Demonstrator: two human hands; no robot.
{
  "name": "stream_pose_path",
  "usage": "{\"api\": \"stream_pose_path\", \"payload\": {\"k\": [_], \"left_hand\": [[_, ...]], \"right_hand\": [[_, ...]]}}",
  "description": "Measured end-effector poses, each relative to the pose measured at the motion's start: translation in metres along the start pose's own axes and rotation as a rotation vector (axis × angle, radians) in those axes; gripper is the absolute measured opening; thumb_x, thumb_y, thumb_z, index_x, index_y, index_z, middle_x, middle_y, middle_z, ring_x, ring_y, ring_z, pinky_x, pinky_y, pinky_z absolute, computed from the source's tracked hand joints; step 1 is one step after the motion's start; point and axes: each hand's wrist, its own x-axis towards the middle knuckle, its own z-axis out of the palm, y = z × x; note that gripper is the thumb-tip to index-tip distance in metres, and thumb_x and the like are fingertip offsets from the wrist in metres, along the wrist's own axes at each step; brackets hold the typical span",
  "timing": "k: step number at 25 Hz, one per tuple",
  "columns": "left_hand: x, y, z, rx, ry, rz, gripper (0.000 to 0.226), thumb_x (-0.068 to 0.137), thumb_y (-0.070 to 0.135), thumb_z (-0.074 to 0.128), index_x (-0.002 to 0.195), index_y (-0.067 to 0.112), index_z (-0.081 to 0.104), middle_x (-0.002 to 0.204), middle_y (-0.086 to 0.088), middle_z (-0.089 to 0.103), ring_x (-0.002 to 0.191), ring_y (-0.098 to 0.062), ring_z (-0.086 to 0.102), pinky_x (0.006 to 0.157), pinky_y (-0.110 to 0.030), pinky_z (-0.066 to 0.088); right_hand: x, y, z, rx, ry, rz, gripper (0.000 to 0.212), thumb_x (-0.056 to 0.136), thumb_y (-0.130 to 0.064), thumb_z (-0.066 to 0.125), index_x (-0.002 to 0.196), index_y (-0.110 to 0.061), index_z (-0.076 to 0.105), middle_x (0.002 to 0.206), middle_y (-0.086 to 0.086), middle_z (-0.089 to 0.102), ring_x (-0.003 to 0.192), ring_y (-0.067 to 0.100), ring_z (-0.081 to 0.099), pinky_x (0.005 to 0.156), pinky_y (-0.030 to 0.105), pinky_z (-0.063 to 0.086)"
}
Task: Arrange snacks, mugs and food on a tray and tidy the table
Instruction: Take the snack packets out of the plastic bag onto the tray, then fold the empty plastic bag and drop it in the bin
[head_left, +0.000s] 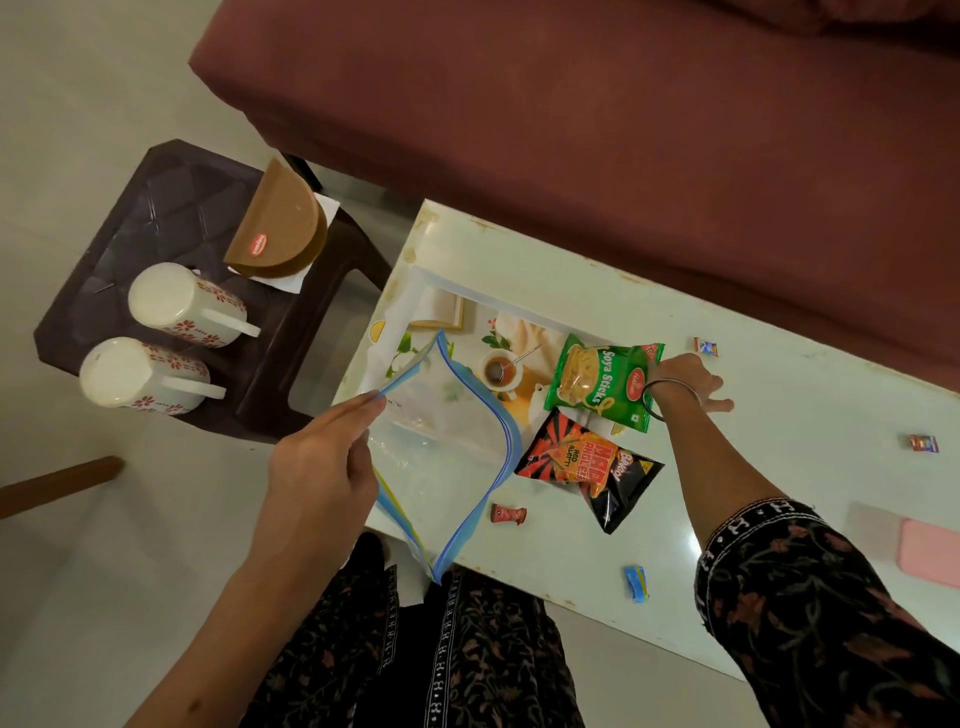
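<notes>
Left hand (317, 462) pinches the open zip bag (447, 447) by its rim; right hand (688, 382), fingers spread, presses the table (779, 467) beside the green packet (602, 387). 2 mugs (171, 338) lie on the stool (171, 218), well apart from the tray (415, 301).

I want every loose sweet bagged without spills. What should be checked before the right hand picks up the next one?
1. Zip bag mouth open: ok, the left hand pinches one rim and holds it apart.
2. Right hand free: cannot tell, its palm faces away.
3. Nearest sweet reachable: ok, it lies just beyond the fingers.
4. Other sweets located: ok, red one, blue one and one far right lie on the table.
5. Snack packets clear of the path: not ok, Soya Sticks packet lies against the wrist.
</notes>
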Motion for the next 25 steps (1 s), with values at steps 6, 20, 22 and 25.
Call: {"api": "stream_pose_path", "payload": {"k": [6, 20, 22, 25], "left_hand": [[0.002, 0.006, -0.005, -0.027, -0.008, -0.005, 0.035, 0.080, -0.013, 0.056, 0.111, -0.001, 0.063, 0.114, -0.015, 0.067, 0.099, -0.024, 0.065, 0.088, -0.034, 0.049], [-0.007, 0.011, 0.000, -0.825, -0.036, -0.313, 0.049, 0.084, -0.018, 0.037, 0.069, 0.016, 0.069, 0.063, 0.003, 0.068, 0.060, -0.004, 0.064, 0.059, -0.010, 0.049], [-0.015, 0.003, 0.008, -1.025, -0.058, -0.414, 0.046, 0.085, -0.016, 0.039, 0.066, 0.012, 0.070, 0.059, 0.003, 0.071, 0.060, -0.006, 0.065, 0.060, -0.015, 0.053], [-0.029, -0.003, 0.017, -1.148, -0.127, -0.532, 0.035, 0.083, -0.001, 0.054, 0.057, 0.014, 0.072, 0.054, 0.002, 0.067, 0.059, -0.011, 0.062, 0.058, -0.018, 0.053]], "right_hand": [[-0.008, 0.017, -0.002, 0.116, 0.012, -0.032, 0.034, 0.086, -0.034, 0.058, 0.117, -0.020, 0.056, 0.128, 0.011, 0.053, 0.126, 0.030, 0.038, 0.105, 0.051, 0.020], [-0.183, 0.048, 0.029, 1.083, -1.149, 0.060, 0.068, 0.085, -0.064, 0.037, 0.127, -0.013, 0.052, 0.120, 0.012, 0.056, 0.116, 0.032, 0.049, 0.096, 0.053, 0.040], [-0.196, 0.051, 0.020, 1.215, -1.414, 0.019, 0.084, 0.066, -0.073, 0.051, 0.132, -0.020, 0.047, 0.128, 0.009, 0.053, 0.124, 0.036, 0.045, 0.090, 0.061, 0.037], [-0.220, 0.048, 0.000, 1.268, -1.558, -0.190, 0.088, 0.048, -0.063, 0.078, 0.123, -0.024, 0.056, 0.117, 0.006, 0.057, 0.109, 0.033, 0.060, 0.081, 0.064, 0.046]]}}
